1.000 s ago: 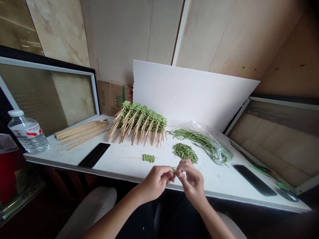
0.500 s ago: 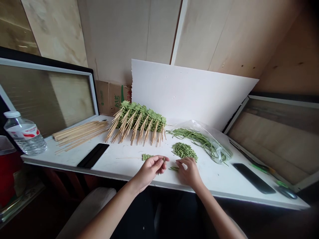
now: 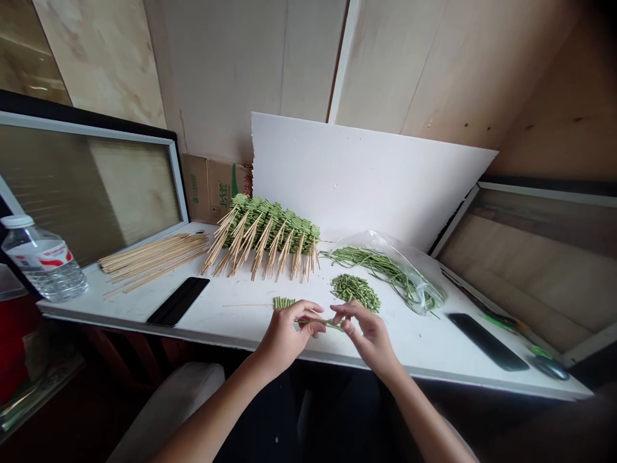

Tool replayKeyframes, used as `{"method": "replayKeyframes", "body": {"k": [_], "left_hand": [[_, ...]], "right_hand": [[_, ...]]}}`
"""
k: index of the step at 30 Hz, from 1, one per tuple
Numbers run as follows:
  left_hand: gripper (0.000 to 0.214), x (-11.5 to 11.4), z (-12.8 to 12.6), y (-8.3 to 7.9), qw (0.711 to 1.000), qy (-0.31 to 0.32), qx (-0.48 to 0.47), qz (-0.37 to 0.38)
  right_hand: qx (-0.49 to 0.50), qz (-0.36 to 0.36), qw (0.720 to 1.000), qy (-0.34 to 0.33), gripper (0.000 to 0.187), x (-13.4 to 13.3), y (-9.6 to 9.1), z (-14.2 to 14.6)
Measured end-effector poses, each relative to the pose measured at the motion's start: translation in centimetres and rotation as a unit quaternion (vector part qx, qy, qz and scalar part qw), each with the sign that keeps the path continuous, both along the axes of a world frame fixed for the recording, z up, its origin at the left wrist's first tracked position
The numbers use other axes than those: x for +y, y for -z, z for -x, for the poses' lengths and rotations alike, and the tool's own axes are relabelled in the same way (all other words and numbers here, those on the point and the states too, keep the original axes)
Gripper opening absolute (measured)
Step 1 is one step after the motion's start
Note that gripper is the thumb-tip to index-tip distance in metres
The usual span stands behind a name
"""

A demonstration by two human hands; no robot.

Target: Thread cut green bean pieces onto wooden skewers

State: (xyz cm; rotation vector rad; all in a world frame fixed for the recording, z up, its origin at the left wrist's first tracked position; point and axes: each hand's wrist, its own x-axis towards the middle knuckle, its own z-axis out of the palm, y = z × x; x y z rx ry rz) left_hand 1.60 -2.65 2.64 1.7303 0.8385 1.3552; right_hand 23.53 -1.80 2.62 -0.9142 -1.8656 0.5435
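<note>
Heap of cut green pieces (image 3: 355,292): set on the white surface (image 3: 241,321), taken as landmark. Thin green stalk (image 3: 328,323): held in front of the heap, slightly left. Left hand (image 3: 284,333): in front and left of the heap; grip narrowed, the stalk pinched between thumb and fingers. Right hand (image 3: 370,335): just in front of the heap; fingers curled at the stalk's right end, whether closed on it cannot be told. Skewer (image 3: 283,302): laid left of the heap, threaded with green pieces, partly hidden by the left hand. Stack of filled skewers (image 3: 270,228): piled behind and left of the heap. Long stalks (image 3: 373,262): spread behind and right of the heap, partly covered by a clear bag (image 3: 429,299)
</note>
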Motion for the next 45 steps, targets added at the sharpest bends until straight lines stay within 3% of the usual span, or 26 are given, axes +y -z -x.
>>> {"method": "replayKeyframes", "body": {"k": [4,11,20,27,30,32,37,41,45], "left_hand": [[0.019,-0.6,0.0,-0.5,0.997,-0.012,0.034,-0.072],[0.009,-0.6,0.5,-1.5,0.972,-0.065,0.122,-0.192],[0.01,-1.2,0.3,-1.9,0.964,-0.059,0.167,-0.2],[0.03,-1.7,-0.9,-1.0,0.986,-0.004,0.1,-0.134],[0.025,-1.6,-0.8,-1.1,0.997,0.06,0.04,-0.028],[0.029,-1.1,-0.6,-1.1,0.992,0.107,-0.022,0.056],[0.041,0.6,-0.1,0.3,0.965,0.145,-0.124,0.178],[0.043,1.6,0.0,1.7,0.968,0.108,-0.127,0.188],[0.042,2.2,0.1,2.2,0.975,0.061,-0.101,0.189]], "right_hand": [[-0.005,-0.076,0.997,-0.008,0.009,-1.6,-1.5,1.2],[-0.022,-0.125,0.992,0.027,0.009,-1.9,-2.2,1.2],[-0.073,-0.184,0.98,0.006,0.023,-3.1,-2.9,2.0],[0.028,-0.098,0.995,-0.018,0.018,-3.5,-1.8,2.7],[0.087,-0.049,0.995,-0.023,0.014,-3.0,-1.3,2.6],[0.092,-0.039,0.995,0.014,0.011,-2.0,-0.7,1.9],[-0.078,-0.08,0.976,0.186,0.022,2.4,2.6,-1.8],[-0.181,-0.057,0.941,0.279,0.031,4.8,5.9,-4.8],[-0.257,0.0,0.915,0.312,0.028,5.0,6.8,-5.7]]}}
